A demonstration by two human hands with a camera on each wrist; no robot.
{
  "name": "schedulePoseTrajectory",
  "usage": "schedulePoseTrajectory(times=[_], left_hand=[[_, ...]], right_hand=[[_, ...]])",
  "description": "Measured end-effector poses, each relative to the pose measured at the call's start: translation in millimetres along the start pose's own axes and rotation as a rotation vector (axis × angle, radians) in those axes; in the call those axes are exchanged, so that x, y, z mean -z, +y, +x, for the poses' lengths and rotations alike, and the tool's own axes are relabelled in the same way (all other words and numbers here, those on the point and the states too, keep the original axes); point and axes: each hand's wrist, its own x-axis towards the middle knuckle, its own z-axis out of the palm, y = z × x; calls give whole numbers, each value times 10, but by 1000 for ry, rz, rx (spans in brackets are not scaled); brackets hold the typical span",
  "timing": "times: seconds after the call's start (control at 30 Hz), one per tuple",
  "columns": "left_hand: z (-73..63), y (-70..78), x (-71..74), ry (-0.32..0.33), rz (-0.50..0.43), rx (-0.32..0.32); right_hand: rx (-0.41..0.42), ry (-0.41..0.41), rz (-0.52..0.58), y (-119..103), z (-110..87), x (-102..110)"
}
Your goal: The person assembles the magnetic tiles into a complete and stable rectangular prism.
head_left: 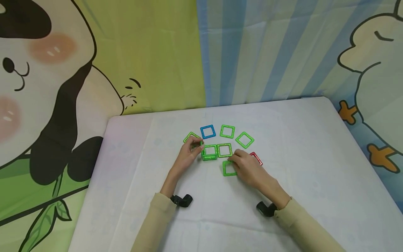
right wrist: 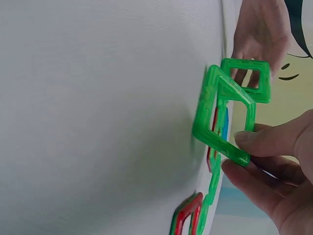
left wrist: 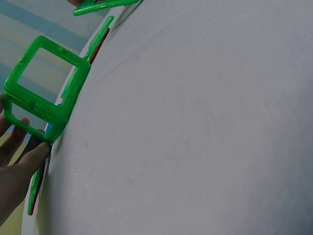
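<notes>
A small box of green magnetic tiles (head_left: pixel 209 158) stands on the table, with a flat green tile (head_left: pixel 231 149) against its right side. My left hand (head_left: pixel 185 154) grips the box's left side; in the left wrist view the thumb is at its lower corner (left wrist: pixel 53 132) and the other fingers are partly hidden behind. Close in front and to the right, my right hand (head_left: pixel 250 169) pinches another green square tile (head_left: pixel 224 168) by one edge. The right wrist view shows that tile (right wrist: pixel 204 105) tilted, with the thumb on one face and fingers behind.
Behind the box lie a blue tile (head_left: pixel 203 133) and two green tiles, one straight (head_left: pixel 227 136) and one turned (head_left: pixel 248 144). A green tile (head_left: pixel 190 133) is partly under the left hand. Beside the right hand is a red tile (head_left: pixel 256 159). A white cloth covers the table (head_left: pixel 315 157).
</notes>
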Motion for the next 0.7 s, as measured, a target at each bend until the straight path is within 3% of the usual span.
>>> schedulePoseTrajectory(times=[0.33, 0.7], left_hand=[[3, -27, 3, 2, 5, -6], [5, -19, -3, 8, 8, -15]], right_hand=[[27, 55, -39, -5, 84, 46], [8, 48, -43, -38, 153, 76]])
